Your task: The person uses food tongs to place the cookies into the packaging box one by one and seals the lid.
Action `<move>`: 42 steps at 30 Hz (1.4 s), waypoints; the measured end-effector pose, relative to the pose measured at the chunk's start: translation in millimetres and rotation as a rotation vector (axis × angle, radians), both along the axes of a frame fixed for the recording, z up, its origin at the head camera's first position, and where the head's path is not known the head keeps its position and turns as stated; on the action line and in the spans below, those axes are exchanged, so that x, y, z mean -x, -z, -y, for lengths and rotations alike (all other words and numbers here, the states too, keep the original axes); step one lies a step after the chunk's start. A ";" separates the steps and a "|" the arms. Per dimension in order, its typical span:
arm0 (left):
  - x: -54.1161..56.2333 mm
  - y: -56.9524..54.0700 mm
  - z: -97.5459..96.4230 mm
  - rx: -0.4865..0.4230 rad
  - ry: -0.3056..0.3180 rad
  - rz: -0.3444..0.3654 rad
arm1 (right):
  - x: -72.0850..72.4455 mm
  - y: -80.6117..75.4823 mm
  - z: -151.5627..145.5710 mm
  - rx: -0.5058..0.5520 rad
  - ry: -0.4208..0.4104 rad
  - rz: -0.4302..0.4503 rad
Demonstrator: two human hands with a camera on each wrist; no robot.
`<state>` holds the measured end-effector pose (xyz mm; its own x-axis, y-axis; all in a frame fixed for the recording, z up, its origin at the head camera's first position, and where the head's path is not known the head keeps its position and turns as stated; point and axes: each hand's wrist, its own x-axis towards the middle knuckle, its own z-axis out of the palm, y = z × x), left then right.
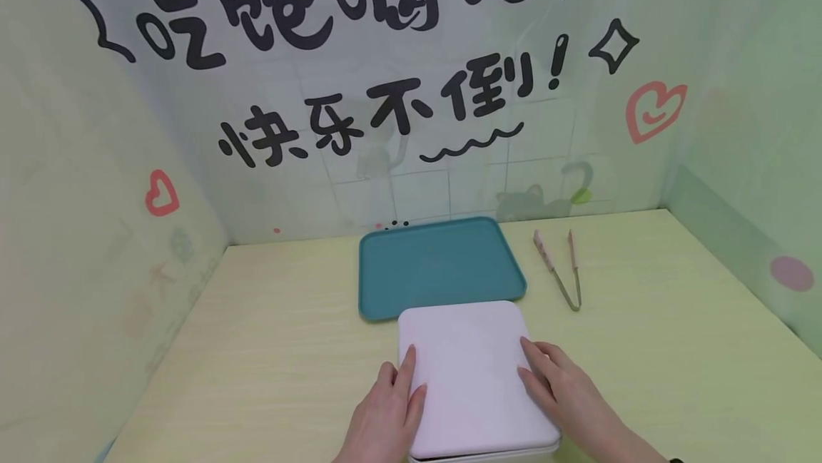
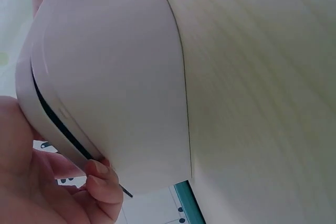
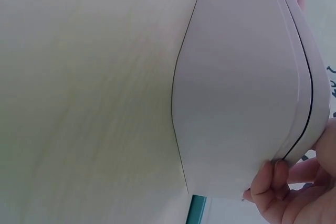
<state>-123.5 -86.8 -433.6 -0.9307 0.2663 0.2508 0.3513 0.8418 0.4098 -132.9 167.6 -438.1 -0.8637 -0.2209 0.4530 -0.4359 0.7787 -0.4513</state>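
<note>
A white lid (image 1: 475, 377) with rounded corners covers a white box (image 2: 126, 77) at the near middle of the table. My left hand (image 1: 385, 409) grips the lid's left edge, thumb and a finger on top, other fingers (image 2: 105, 182) curled under the rim. On the opposite side, my right hand (image 1: 568, 388) holds the right edge the same way, fingertips (image 3: 278, 174) under the rim. A dark gap shows between lid and box in the left wrist view; it looks thinner in the right wrist view. The inside of the box is hidden.
Behind the box lies a teal tray (image 1: 439, 267). Tongs (image 1: 565, 277) with pink-tipped arms lie spread to the right of the tray. Printed wall sheets (image 1: 424, 192) with black lettering stand around the back and sides of the pale wooden table (image 1: 276, 349).
</note>
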 end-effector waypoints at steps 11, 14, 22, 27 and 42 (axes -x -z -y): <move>-1.6 0.1 0.4 0.012 -0.003 0.057 | -1.3 -2.3 -0.1 -0.024 0.001 0.007; -2.6 1.1 0.7 0.015 0.004 0.028 | -2.3 -3.0 0.4 -0.036 0.008 0.039; -4.0 3.3 1.6 0.004 0.017 0.015 | -4.1 -4.7 1.8 -0.059 0.029 0.091; -6.7 8.9 0.6 0.035 0.008 -0.086 | -6.2 -3.4 2.7 -0.069 0.029 0.048; 1.7 3.7 -0.2 0.016 -0.039 0.012 | 0.1 -3.8 2.0 -0.119 0.027 0.090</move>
